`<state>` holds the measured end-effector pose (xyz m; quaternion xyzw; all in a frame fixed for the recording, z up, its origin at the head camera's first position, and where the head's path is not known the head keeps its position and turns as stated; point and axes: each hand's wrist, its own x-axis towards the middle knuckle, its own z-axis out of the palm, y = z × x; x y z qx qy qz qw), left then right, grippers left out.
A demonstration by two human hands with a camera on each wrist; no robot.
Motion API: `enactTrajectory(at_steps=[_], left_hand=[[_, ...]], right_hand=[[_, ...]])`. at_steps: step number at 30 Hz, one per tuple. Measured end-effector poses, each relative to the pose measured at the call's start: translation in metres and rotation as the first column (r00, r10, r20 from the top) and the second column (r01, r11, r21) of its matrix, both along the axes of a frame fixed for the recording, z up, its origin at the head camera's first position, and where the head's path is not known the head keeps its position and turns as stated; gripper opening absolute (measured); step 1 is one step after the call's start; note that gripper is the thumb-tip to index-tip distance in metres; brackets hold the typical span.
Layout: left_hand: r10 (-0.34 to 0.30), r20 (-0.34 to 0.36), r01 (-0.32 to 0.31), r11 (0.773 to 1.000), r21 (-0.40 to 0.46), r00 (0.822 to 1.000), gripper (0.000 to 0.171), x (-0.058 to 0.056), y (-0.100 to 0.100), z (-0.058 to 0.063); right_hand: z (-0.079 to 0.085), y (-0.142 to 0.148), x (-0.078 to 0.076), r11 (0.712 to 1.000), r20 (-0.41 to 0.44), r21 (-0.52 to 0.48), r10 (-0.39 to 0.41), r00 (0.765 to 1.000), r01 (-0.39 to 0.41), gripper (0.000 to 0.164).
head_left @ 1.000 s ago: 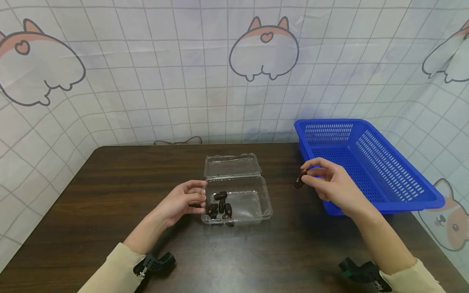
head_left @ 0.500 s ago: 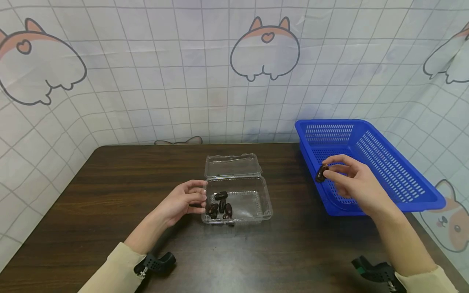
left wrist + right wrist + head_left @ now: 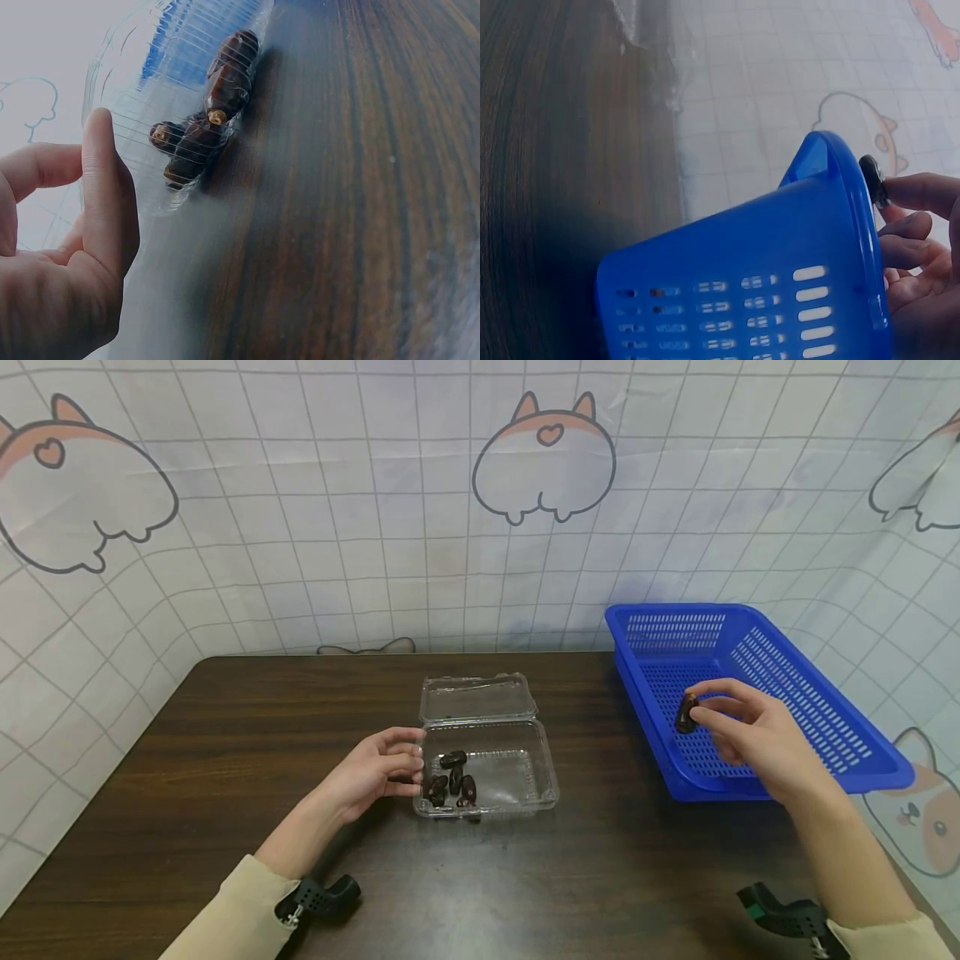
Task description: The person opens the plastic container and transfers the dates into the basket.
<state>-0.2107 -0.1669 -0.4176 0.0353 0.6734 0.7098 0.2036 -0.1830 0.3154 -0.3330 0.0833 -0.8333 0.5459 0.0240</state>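
Between thumb and fingertips my right hand [image 3: 757,727] pinches a dark brown date [image 3: 686,713]. It is held over the near left part of a blue plastic basket [image 3: 628,693]. In the right wrist view the date [image 3: 871,180] shows just beyond the basket's rim [image 3: 855,217]. My left hand [image 3: 375,772] touches the left wall of a clear plastic clamshell box [image 3: 517,777] with its fingers extended. Several dates [image 3: 456,779] lie in the box's left half. Through the ribbed wall the left wrist view shows these dates [image 3: 225,90] close to the table.
The box's lid [image 3: 480,697] is folded back toward the wall. A dark wooden table [image 3: 247,735] lies under everything. A white grid-patterned cloth with cartoon dogs [image 3: 375,527] hangs behind and at both sides. The basket stands at the table's right side.
My right hand has moved right with the date, from outside the basket's left rim to over its inside. The left hand and the box have stayed in place.
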Motion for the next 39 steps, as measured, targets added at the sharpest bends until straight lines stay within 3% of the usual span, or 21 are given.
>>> enactTrajectory(at_steps=[24, 39], left_hand=[[-0.011, -0.007, 0.011, 1.000, 0.003, 1.000, 0.052, 0.000, 0.000, 0.001], [-0.011, -0.005, 0.011, 1.000, 0.003, 1.000, 0.051, 0.001, -0.001, 0.001]], right_hand=[[-0.003, 0.023, 0.004, 0.994, 0.039, 0.099, 0.039, 0.998, -0.043, 0.026], [0.009, 0.001, 0.000, 0.989, 0.019, 0.129, 0.075, 0.997, -0.077, 0.027]])
